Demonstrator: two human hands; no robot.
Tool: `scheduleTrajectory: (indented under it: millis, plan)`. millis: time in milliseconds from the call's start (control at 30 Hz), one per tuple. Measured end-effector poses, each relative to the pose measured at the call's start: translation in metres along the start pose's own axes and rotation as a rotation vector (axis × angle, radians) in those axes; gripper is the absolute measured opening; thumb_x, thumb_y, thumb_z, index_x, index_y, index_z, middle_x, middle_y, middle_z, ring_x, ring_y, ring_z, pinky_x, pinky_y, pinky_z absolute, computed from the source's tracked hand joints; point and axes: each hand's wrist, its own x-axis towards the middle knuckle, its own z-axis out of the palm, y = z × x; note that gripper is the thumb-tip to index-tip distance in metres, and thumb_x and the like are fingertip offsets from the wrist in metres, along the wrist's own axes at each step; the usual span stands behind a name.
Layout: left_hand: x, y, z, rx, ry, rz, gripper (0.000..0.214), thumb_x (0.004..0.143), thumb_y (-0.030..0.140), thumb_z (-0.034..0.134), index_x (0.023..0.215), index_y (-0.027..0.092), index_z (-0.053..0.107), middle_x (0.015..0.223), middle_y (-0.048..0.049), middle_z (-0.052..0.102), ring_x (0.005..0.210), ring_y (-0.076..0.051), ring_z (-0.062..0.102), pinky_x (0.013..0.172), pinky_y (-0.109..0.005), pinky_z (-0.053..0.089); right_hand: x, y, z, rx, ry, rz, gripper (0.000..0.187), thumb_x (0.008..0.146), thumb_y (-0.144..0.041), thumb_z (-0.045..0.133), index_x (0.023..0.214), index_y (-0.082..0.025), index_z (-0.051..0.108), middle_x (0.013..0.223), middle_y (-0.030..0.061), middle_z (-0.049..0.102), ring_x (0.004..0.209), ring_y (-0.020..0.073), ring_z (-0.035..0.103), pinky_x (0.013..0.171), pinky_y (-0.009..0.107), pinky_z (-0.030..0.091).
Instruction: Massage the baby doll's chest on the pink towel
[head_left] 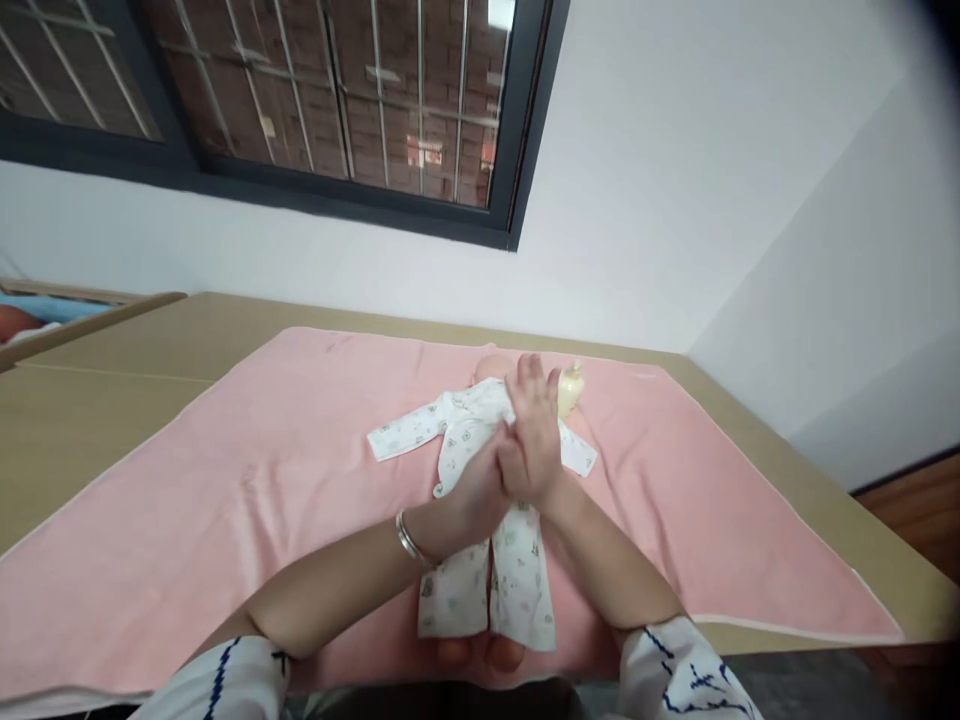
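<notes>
A baby doll (493, 368) lies face up on a pink blanket (337, 420), its head at the far end and its feet towards me. It wears a white printed baby suit (465, 425) with the sleeves spread out. Above its middle my two hands meet. My left hand (484, 488), with a silver bangle at the wrist, is closed against the thumb side of my right hand and seems to grip the thumb. Fingers stretched away from me, my right hand (536, 425) is open. Both hands cover part of the doll's chest and belly.
A pale yellow bottle-like object (571, 388) stands or lies beside the doll's head, partly behind my right fingers. The blanket covers much of a wooden table (150, 350). Behind are a white wall (615, 200) and a barred window (337, 100). At far left is a wooden-edged tray (97, 318).
</notes>
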Motion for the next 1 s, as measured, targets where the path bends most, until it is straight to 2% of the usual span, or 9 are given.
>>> scheduleTrajectory:
  millis: [100,233,300,400,500,633,767,833,1000]
  plan:
    - [0.034,0.019,-0.024,0.084,0.112,0.143,0.054,0.104,0.054,0.026,0.143,0.027,0.053,0.157,-0.0019,0.047,0.154,-0.020,0.029,0.130,-0.041,0.020,0.001,0.029,0.012,-0.095,-0.135,0.301,0.060,0.102,-0.030,0.029,0.161,-0.020,0.021,0.164,0.0121,0.036,0.155,0.0277,0.026,0.127,0.060,0.013]
    - [0.081,0.011,-0.084,0.487,0.376,0.359,0.048,0.106,0.047,0.030,0.142,0.022,0.049,0.153,-0.0098,0.051,0.149,-0.021,0.039,0.128,-0.042,0.025,-0.008,0.050,0.039,-0.081,-0.585,0.479,0.046,0.098,-0.018,0.035,0.138,-0.014,0.058,0.132,0.0154,0.068,0.132,0.0269,0.057,0.117,0.047,0.038]
    - [0.095,-0.005,-0.111,0.620,0.423,0.372,0.048,0.105,0.049,0.033,0.138,0.019,0.052,0.149,-0.0131,0.055,0.145,-0.024,0.046,0.125,-0.045,0.031,-0.016,0.060,0.052,-0.023,-0.722,0.399,0.044,0.097,-0.015,0.038,0.134,-0.016,0.062,0.134,0.0131,0.067,0.137,0.0257,0.053,0.119,0.045,0.036]
    - [0.101,-0.028,-0.135,0.731,0.422,0.420,0.051,0.104,0.054,0.033,0.135,0.019,0.054,0.144,-0.0137,0.059,0.139,-0.024,0.052,0.122,-0.046,0.036,-0.027,0.083,0.063,0.030,-0.798,0.343,0.045,0.102,-0.023,0.038,0.143,-0.019,0.055,0.154,0.0082,0.052,0.152,0.0253,0.033,0.127,0.051,0.018]
    - [0.096,-0.040,-0.141,0.824,0.466,0.482,0.051,0.103,0.056,0.034,0.133,0.020,0.056,0.142,-0.0121,0.061,0.138,-0.024,0.052,0.122,-0.046,0.036,-0.034,0.098,0.064,-0.076,-0.782,0.535,0.055,0.106,-0.039,0.034,0.154,-0.013,0.041,0.164,0.0137,0.034,0.156,0.0278,0.024,0.127,0.050,0.017]
    - [0.091,-0.042,-0.140,0.872,0.584,0.492,0.052,0.103,0.057,0.033,0.129,0.020,0.059,0.140,-0.0124,0.062,0.136,-0.026,0.054,0.120,-0.048,0.039,-0.036,0.074,0.065,-0.338,-0.798,0.730,0.070,0.105,-0.041,0.034,0.154,0.008,0.028,0.160,0.0331,0.030,0.153,0.0382,0.026,0.124,0.051,0.021]
    - [0.090,-0.042,-0.139,0.910,0.569,0.540,0.055,0.102,0.058,0.034,0.130,0.019,0.059,0.142,-0.0142,0.060,0.136,-0.027,0.054,0.120,-0.048,0.039,-0.033,0.060,0.067,-0.234,-0.861,0.473,0.055,0.102,-0.025,0.035,0.155,-0.009,0.039,0.164,0.0170,0.032,0.156,0.0358,0.020,0.126,0.052,0.014]
    - [0.088,-0.042,-0.138,0.934,0.561,0.549,0.054,0.103,0.058,0.033,0.131,0.019,0.058,0.142,-0.0138,0.060,0.136,-0.026,0.053,0.120,-0.047,0.038,-0.031,0.073,0.066,-0.140,-0.869,0.478,0.053,0.104,-0.030,0.031,0.155,-0.017,0.041,0.166,0.0091,0.032,0.156,0.0316,0.019,0.127,0.053,0.015]
    - [0.084,-0.041,-0.134,0.967,0.545,0.531,0.055,0.103,0.056,0.032,0.132,0.018,0.058,0.143,-0.0148,0.059,0.138,-0.026,0.052,0.121,-0.047,0.038,-0.033,0.081,0.066,-0.327,-0.771,0.813,0.070,0.105,-0.048,0.030,0.157,-0.001,0.028,0.163,0.0264,0.028,0.154,0.0359,0.025,0.124,0.052,0.021]
